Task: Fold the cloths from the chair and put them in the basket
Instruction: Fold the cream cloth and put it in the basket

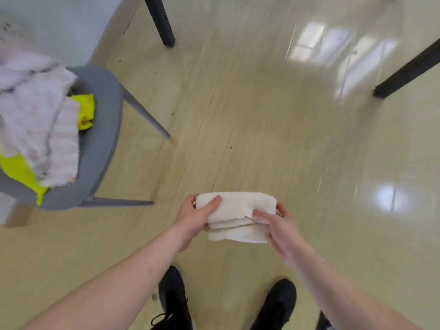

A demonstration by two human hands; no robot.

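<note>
Bare forearms without sleeves, black lace-up shoes below, no rings or watch visible.

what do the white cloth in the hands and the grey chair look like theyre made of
White cloth: seems a soft, matte woven or terry cotton; its stacked folds look thick and the cut edges slightly frayed. Chair: the seat shell looks like smooth matte grey moulded plastic, though blur leaves fabric covering possible; its legs look like painted metal or plastic.
</note>
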